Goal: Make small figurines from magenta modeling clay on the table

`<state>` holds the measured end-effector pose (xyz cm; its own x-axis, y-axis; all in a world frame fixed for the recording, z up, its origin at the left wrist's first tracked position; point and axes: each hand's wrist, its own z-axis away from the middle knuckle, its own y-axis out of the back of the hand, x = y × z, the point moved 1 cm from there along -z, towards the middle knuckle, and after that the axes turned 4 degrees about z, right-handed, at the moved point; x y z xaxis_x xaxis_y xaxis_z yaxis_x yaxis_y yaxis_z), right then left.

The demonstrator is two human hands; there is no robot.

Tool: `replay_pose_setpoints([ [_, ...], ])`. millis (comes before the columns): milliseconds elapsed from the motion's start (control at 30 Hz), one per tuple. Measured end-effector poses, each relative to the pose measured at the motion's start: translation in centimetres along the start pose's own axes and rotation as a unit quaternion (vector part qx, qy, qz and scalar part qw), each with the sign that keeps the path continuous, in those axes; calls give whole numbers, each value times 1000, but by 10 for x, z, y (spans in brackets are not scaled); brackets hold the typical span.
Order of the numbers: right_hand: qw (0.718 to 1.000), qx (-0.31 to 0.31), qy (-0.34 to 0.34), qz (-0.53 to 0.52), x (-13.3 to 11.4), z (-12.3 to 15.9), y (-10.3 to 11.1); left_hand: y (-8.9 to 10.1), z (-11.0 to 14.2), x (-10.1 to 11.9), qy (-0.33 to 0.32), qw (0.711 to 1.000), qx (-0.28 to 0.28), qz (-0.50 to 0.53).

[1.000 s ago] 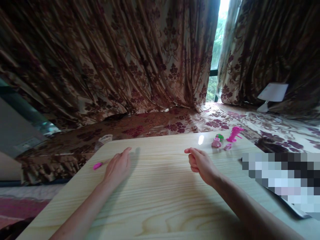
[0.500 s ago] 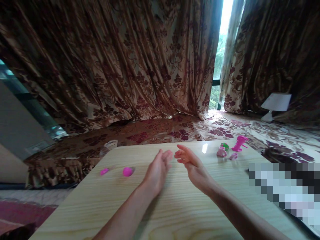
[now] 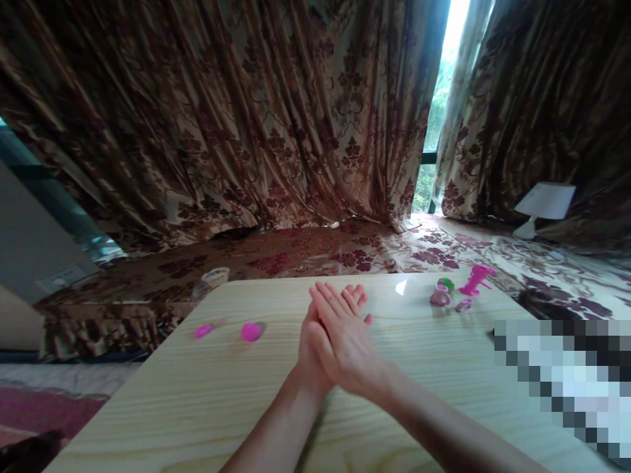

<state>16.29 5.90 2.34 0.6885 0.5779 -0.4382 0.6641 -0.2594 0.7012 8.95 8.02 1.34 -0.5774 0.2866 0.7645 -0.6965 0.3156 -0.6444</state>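
My right hand (image 3: 351, 343) lies across my left hand (image 3: 309, 353), palm toward palm, over the middle of the table; the fingers of both reach out nearly straight, away from me, with my left fingertips showing past the right ones. I cannot tell whether anything is tucked between my palms. Both bare forearms come up from the lower edge and meet at the hands. On my left, apart from my hands, a round pink lump (image 3: 251, 332) sits on the pale wood-grained table (image 3: 424, 355), and a smaller pink piece (image 3: 203, 330) lies farther to its left. Over on my right, beside the table, a pixelated patch (image 3: 572, 387) hides what is there. Near the table's far right corner, a little pink piece (image 3: 464, 305) lies close to a pale pink item (image 3: 440, 296), with a green one (image 3: 447, 284) just behind that and a bright pink toy (image 3: 476, 280) standing to their right. Beyond the far left corner I see a clear container (image 3: 210, 282). Farther back, a flowered cloth (image 3: 296, 255) covers a ledge, a white lamp (image 3: 546, 200) stands at the right, and patterned curtains (image 3: 296, 105) hang behind, parted at a bright strip of window (image 3: 436, 121).
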Motion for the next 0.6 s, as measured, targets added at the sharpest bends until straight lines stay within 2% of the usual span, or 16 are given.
replay_pose_setpoints([
  [100, 995, 21, -39, 88, 18, -4, 3, -3, 2, 4, 8, 991, -54, 119],
  [167, 993, 6, -5, 117, 16, 7, 5, -2, 2, 7, 5, 979, -69, 193],
  [233, 992, -21, 44, 117, 2, 19, 6, -1, 0, 6, -9, 971, -56, 234],
  [300, 992, -34, 64, 108, -13, 21, 4, -4, -1, -2, -23, 966, -38, 256],
  [400, 993, -4, 18, 115, -12, 7, 4, -10, 1, -13, -9, 965, -39, 259],
  [500, 991, 13, -20, 129, 7, 3, 8, -10, 4, -7, 48, 965, -64, 250],
  [600, 990, -13, 14, 138, 5, 18, 10, -6, 2, 5, 36, 968, -53, 241],
])
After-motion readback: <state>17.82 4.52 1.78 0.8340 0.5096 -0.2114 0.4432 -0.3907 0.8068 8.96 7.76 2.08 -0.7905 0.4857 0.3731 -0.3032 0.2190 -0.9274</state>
